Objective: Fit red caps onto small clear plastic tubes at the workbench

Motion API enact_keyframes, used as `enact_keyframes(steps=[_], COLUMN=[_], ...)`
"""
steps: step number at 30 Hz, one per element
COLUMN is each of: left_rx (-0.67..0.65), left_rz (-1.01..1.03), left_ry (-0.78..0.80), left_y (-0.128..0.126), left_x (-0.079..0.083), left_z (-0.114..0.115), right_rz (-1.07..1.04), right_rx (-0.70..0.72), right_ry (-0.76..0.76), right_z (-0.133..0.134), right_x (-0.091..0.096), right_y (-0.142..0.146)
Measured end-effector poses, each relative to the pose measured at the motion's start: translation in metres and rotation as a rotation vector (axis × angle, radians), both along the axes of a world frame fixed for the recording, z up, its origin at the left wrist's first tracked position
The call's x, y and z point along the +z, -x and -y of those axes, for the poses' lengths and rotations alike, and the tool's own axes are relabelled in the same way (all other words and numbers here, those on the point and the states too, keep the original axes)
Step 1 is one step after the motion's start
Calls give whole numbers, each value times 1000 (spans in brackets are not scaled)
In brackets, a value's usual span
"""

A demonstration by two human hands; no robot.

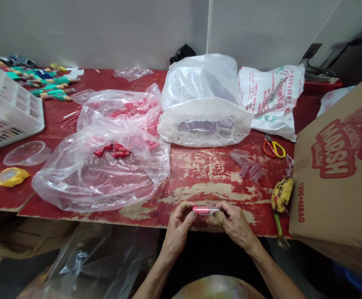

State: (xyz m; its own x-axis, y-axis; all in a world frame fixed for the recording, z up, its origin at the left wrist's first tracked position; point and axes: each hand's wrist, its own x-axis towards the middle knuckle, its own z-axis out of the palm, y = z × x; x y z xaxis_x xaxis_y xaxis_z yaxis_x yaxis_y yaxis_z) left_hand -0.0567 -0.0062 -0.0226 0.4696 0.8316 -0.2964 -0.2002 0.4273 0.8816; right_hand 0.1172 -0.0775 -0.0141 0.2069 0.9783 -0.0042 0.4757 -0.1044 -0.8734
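Observation:
Between my two hands, just over the table's front edge, lies a clear plastic tube (pixel 212 211) with a pink cap (pixel 200 210) at its left end. My left hand (pixel 181 218) pinches the capped end between thumb and fingers. At the clear end, my right hand (pixel 231 218) is closed on the tube. Several loose clear tubes (pixel 251 168) rest on the table beyond my right hand. Pink-red caps (pixel 118 150) show inside an open clear plastic bag (pixel 100 178) to the left. A large whitish bag (pixel 199 99) at the back holds more clear pieces.
Scissors (pixel 273 148) and a spotted banana (pixel 282 195) lie beside a big cardboard box (pixel 336 187) on the right. A printed white sack (pixel 271 97) stands behind. On the left are a white plastic basket (pixel 9 104), a clear lid (pixel 27 153) and a yellow object (pixel 12 176).

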Motion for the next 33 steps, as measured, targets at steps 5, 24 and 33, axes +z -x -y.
enact_keyframes(steps=[5,24,33], left_rx=[-1,-33,-27], left_rz=[7,-48,-50], left_ry=[18,-45,-40], left_y=[-2,-2,-3], left_x=[0,-6,0], left_z=[0,1,2], right_rz=[-36,-47,43], right_rx=[-23,-6,-14], right_ry=[2,-2,5], right_z=[0,4,5], right_x=[3,4,5], right_y=[1,1,2])
